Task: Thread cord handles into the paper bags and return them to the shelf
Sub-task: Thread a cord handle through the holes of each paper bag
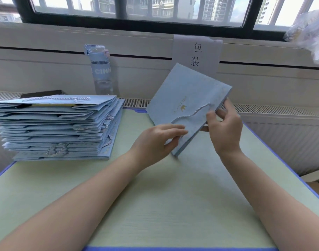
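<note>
The flat, light-blue paper bag [187,98] is held tilted between the two hands, its far corner raised well beyond the fingers and its near corner low, just past the left wrist. Whether that corner touches the table cannot be told. A pale twisted cord handle [193,113] lies in a loop across the bag's upper face, running from beside the left fingertips toward the right thumb, next to a small gold emblem.

The left hand [155,142] pinches the bag's near edge, thumb on the face and fingers curled under it. The right hand [225,131] grips the bag's right-hand edge, thumb on the face and fingers wrapped behind.

Both forearms reach over a pale green table [155,205] with a blue rim. To the left of the left hand stands a stack of folded blue bags [55,127], cord loops showing at several edges. Beyond that stack, a clear water bottle [100,69] with a blue lid stands upright. Beyond the right hand, a paper sign [196,53] bearing two handwritten characters hangs on the wall under the window [155,8].
</note>
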Tool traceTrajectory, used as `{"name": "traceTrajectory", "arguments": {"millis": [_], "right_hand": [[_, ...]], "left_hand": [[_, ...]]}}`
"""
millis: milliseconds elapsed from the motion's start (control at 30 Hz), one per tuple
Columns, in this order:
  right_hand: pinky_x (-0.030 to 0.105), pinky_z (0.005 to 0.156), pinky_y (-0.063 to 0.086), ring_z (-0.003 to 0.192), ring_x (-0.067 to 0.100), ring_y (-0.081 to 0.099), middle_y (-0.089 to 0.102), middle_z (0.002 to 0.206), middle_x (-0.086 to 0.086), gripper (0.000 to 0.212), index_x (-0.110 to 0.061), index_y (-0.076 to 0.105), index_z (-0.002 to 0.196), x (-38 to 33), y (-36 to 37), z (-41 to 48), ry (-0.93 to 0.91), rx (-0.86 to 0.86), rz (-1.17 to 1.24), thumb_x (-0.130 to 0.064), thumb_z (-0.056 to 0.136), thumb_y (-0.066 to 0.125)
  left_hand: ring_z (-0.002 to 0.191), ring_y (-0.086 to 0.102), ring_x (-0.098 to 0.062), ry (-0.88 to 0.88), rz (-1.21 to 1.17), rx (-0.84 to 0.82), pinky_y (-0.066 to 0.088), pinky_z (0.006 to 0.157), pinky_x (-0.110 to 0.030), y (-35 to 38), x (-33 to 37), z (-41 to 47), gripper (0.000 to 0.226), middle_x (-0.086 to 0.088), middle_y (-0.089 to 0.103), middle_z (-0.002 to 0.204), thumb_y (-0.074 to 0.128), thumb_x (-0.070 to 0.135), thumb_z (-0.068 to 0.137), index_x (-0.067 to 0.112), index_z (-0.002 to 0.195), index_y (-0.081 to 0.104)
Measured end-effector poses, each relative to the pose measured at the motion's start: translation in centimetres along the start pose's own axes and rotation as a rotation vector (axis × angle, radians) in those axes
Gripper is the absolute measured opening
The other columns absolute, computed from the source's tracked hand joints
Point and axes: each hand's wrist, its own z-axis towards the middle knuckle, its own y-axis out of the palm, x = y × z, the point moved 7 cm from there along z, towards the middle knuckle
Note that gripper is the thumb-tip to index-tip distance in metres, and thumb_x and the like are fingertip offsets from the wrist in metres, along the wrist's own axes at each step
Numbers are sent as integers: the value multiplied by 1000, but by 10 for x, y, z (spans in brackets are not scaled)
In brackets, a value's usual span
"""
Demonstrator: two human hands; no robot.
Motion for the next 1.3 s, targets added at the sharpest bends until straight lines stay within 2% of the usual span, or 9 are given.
{"name": "traceTrajectory", "arguments": {"millis": [100,200,333,533,700,867,1000,1167,1300], "right_hand": [[27,69,57,77,10,68,70,95,-1,44,-12,55,130,-15,-16,3,-202,147,-152,-11,86,52],[15,59,44,59,9,56,71,77,2,33,-8,64,118,-38,-16,-7,-512,237,-340,-8,86,58],[24,57,49,64,14,66,74,91,1,24,-15,71,107,-42,7,-20,-737,51,-462,-17,89,55],[34,60,55,77,9,69,73,87,-9,18,-20,75,92,-29,30,-27,-659,-252,-398,-28,83,61],[32,69,53,76,10,66,72,85,-7,19,-17,76,87,-7,39,-20,-499,-533,-372,-31,75,74],[29,77,52,75,5,63,72,85,-7,10,-22,75,86,31,54,-31,-206,-869,-486,-29,79,73],[23,73,45,79,2,60,69,87,-14,11,-27,73,89,37,31,-10,-63,-644,-520,-34,85,66],[37,93,39,121,26,43,55,128,3,41,-21,50,132,77,-13,13,289,-437,-971,-29,92,49],[35,79,32,117,33,39,59,111,16,41,-10,49,126,97,-36,20,464,-404,-1135,-8,85,45]], "left_hand": [[103,64,-20,33,35,95,54,84,-36,-8,5,2,26,-5,68,113,52,13,90,9,110,69],[118,53,-22,11,57,173,43,101,-29,-14,4,4,36,-10,58,128,55,14,91,5,125,58],[135,33,-20,-115,12,260,29,112,-30,-22,-5,5,61,-7,35,143,58,28,90,1,139,34],[118,49,-12,-302,-25,150,27,100,-5,-14,-21,1,54,-2,57,125,61,39,87,6,129,51],[92,63,-5,-317,-112,-93,48,86,-24,-6,-35,-3,35,7,70,99,62,44,82,17,101,70],[117,51,-1,-346,-73,-542,34,100,-15,25,-40,-20,40,7,60,129,62,42,88,19,120,65],[125,44,1,-410,-60,-577,27,102,-11,26,-48,-23,38,10,51,137,63,38,88,26,124,62],[125,43,3,-458,-75,-594,25,101,-8,27,-49,-25,36,14,50,139,63,38,88,28,123,63],[119,45,7,-493,-128,-603,28,100,-10,25,-46,-25,29,18,53,133,65,35,87,32,116,67]]}}
